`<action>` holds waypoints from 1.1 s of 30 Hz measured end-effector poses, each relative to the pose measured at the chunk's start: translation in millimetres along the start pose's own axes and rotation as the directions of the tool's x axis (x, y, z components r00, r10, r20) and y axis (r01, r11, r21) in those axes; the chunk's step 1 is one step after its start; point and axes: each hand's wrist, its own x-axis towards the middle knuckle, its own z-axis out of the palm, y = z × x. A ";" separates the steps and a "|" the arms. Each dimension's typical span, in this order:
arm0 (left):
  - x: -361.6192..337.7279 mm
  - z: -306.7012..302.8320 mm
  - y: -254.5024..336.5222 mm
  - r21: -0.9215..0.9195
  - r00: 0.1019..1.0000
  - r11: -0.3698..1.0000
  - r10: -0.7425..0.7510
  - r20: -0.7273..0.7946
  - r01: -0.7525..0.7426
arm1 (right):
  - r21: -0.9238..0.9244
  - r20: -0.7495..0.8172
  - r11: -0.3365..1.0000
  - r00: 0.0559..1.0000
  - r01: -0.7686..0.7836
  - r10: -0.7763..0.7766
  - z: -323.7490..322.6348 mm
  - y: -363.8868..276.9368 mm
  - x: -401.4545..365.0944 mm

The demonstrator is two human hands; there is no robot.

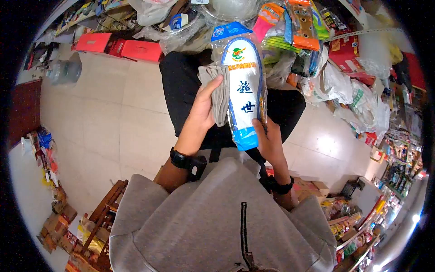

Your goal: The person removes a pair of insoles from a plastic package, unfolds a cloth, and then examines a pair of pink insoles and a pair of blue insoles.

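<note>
In my right hand [270, 141] is a clear plastic pack of insoles [240, 93], white with blue edges, a green and red logo and dark Chinese characters. Its blue header card points away from me, and my thumb presses on the lower right edge. A folded grey cloth [220, 102] is gripped by my left hand [202, 109], thumb across its front. The cloth stands upright right along the left side of the insole pack. Both things are held above my lap [181, 90]; the fingers behind them are hidden.
Ahead lies a heap of packaged goods, with colourful insole packs [303, 25] and plastic bags [335, 86] on the right. Red boxes [140, 50] and a clear water jug [65, 71] are at the left. A wooden chair [106, 211] stands behind left, on the tiled floor [95, 122].
</note>
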 end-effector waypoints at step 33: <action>48.9 -55.0 39.5 -0.006 0.941 0.997 -0.072 -0.330 0.075 | 0.668 -0.441 0.740 0.842 0.078 0.310 -33.9 102.8 327.2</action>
